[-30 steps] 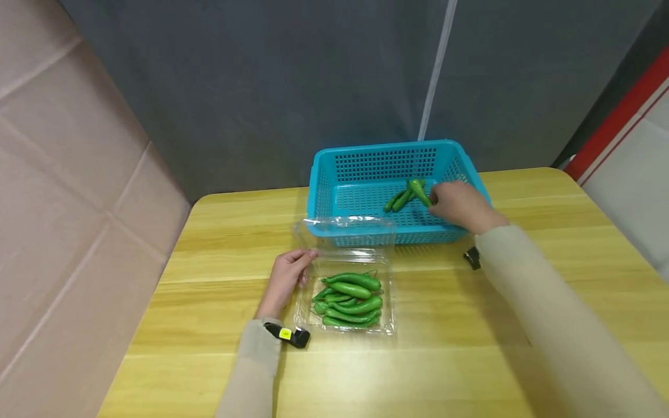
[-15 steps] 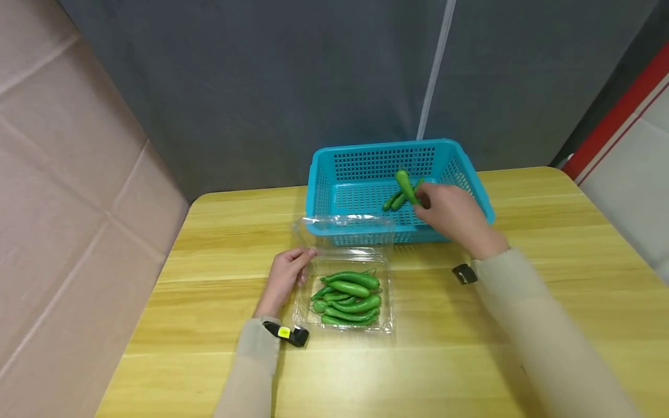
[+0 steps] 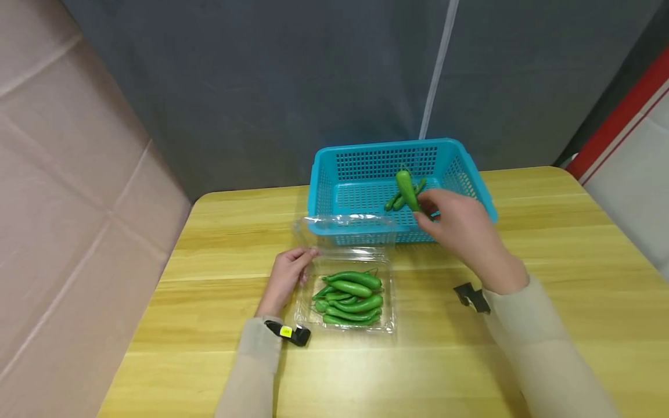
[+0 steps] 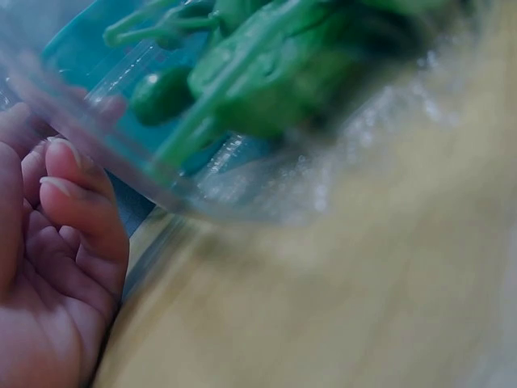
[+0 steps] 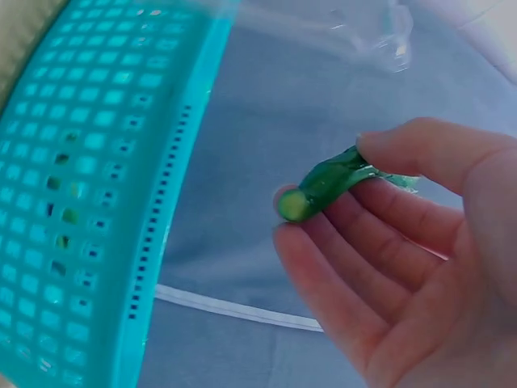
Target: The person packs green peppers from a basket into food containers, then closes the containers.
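My right hand (image 3: 467, 232) holds a green chili pepper (image 3: 406, 187) between thumb and fingers over the front part of a blue basket (image 3: 381, 146). In the right wrist view the pepper (image 5: 327, 184) lies across the fingers, its blunt end toward the camera. Several other green peppers (image 3: 391, 202) lie in the basket. My left hand (image 3: 285, 277) pinches the left edge of a clear plastic clamshell box (image 3: 388, 319) near its hinge. Several green peppers (image 3: 355, 305) lie in the box; the left wrist view shows them blurred through its wall.
The box's raised lid (image 3: 345, 235) overlaps the basket's front wall in the head view. Both stand on a light wooden table (image 3: 230, 232). A dark grey curtain (image 3: 261, 104) hangs behind, with a pinkish padded panel (image 3: 68, 232) at the left.
My right hand has lifted the pepper and moved it left, then slightly toward me, over the basket. My left hand and the box have stayed in place.
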`<action>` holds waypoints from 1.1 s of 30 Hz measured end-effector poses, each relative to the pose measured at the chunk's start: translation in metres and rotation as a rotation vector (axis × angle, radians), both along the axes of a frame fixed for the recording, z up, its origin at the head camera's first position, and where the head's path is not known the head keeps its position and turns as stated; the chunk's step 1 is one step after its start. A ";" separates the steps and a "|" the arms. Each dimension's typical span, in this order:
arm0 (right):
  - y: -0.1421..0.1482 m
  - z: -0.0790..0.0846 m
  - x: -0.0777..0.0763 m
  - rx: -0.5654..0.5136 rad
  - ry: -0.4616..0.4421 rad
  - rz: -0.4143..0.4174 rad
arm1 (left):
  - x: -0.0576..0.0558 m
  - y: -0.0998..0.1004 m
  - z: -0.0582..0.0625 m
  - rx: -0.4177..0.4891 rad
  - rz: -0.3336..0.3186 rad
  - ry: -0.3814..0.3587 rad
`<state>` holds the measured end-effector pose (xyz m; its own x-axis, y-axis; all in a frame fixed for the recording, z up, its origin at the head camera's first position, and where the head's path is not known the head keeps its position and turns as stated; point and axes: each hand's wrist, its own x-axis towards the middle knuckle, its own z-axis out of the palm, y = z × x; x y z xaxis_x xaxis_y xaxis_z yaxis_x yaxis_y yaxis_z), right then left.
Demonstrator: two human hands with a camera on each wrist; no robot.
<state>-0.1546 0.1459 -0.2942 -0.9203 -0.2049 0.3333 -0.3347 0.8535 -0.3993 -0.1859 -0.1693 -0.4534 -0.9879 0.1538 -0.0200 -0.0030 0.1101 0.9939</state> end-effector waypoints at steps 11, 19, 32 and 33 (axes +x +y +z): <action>-0.012 -0.002 0.029 -0.078 0.098 0.078 | 0.000 -0.002 0.001 0.000 0.001 0.013; -0.018 -0.008 0.038 -0.122 0.186 0.139 | -0.001 -0.001 0.002 -0.003 0.014 0.022; -0.031 -0.027 0.042 0.005 0.043 0.471 | 0.000 -0.001 -0.002 0.007 -0.003 -0.009; -0.033 -0.028 0.042 0.015 0.020 0.481 | -0.001 -0.001 -0.002 0.009 -0.004 -0.010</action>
